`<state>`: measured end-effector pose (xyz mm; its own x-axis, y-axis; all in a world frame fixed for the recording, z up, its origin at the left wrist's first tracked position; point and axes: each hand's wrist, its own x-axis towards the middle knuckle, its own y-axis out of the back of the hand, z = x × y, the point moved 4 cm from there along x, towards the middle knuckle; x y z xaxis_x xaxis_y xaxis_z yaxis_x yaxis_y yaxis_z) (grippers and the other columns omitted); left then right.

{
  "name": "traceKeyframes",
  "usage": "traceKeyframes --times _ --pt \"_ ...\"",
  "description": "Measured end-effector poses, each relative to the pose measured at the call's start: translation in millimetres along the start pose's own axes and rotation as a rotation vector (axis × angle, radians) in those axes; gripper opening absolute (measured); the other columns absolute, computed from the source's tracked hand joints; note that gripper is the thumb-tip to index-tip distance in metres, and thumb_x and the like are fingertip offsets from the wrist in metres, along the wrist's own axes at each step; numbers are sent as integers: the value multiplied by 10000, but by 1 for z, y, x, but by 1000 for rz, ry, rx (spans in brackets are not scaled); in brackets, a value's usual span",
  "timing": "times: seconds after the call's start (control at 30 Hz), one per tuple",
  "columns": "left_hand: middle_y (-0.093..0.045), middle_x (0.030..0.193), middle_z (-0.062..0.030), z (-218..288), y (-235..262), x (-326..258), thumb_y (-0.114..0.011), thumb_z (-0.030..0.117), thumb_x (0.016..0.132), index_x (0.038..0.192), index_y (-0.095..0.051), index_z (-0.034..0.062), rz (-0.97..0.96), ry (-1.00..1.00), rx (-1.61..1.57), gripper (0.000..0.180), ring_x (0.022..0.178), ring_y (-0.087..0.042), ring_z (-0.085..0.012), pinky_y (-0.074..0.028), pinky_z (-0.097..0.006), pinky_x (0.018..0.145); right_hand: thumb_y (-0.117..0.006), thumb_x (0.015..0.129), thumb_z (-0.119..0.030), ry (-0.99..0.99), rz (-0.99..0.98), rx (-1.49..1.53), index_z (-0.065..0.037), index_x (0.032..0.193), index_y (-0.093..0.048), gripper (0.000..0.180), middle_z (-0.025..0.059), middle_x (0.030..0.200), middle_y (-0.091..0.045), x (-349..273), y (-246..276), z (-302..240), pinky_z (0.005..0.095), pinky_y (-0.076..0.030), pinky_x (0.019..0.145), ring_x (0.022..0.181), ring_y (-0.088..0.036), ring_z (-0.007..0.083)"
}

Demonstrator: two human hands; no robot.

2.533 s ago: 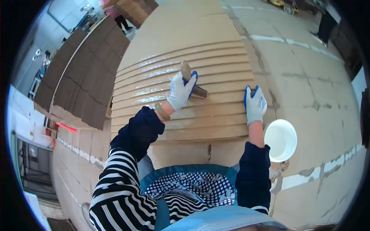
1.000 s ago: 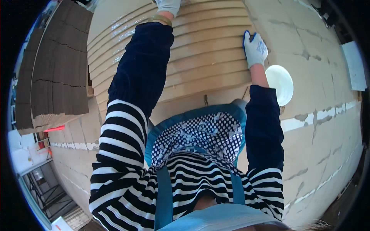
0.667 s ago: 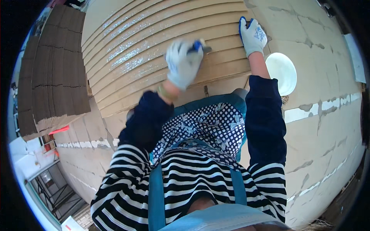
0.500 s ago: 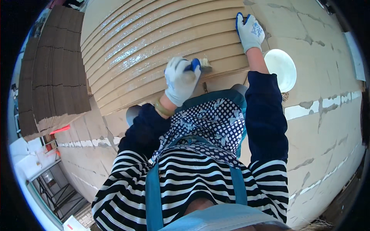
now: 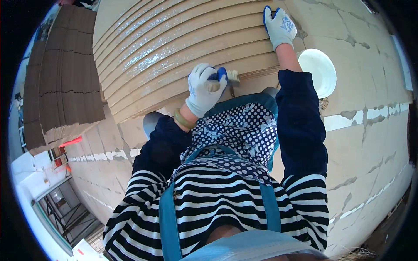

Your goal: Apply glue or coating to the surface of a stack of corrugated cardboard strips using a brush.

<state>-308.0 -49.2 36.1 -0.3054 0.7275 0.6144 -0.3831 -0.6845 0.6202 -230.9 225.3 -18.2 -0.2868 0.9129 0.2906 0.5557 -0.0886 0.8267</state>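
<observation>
In front of me lies a fanned stack of tan cardboard sheets point(image 5: 191, 45), overlapping in steps, with wet glossy streaks on the left and middle strips. My left hand point(image 5: 203, 90), in a white glove with blue fingertips, is closed round a brush whose handle is mostly hidden. The pale bristles of the brush point(image 5: 234, 78) point right, over the stack's near edge. At the right edge of the sheets is my gloved right hand point(image 5: 281, 27), thumb on the cardboard and fingers bent at the edge; their tips are partly hidden.
A white bowl point(image 5: 320, 73) stands to the right, beside my right forearm. On the left is a tall stack of dark brown cardboard point(image 5: 67, 69). The tan floor point(image 5: 365, 165) has cracks and white strips. A red object point(image 5: 70, 142) lies near the brown stack.
The brush has moved nearer to me, toward the stack's near edge, and its bristles show more. My right hand keeps its place on the sheets' edge while the whole view shifts slightly.
</observation>
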Motion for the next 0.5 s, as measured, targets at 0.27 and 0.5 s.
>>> traceKeyframes --times 0.27,0.5 --pt "-590 888 -103 25 63 63 -653 82 757 938 -597 11 -249 157 31 202 793 -581 -213 -456 -303 704 -422 821 -554 -15 -8 33 -48 896 -607 544 171 863 -646 2 -2 4 437 -463 730 828 -616 339" --pt "-600 980 -84 -39 51 33 -604 89 822 992 -573 -38 -54 688 -743 215 850 -571 -144 -463 -280 735 -424 832 -519 -18 -49 50 -56 906 -597 500 177 892 -636 2 -1 1 437 -476 728 825 -617 344"
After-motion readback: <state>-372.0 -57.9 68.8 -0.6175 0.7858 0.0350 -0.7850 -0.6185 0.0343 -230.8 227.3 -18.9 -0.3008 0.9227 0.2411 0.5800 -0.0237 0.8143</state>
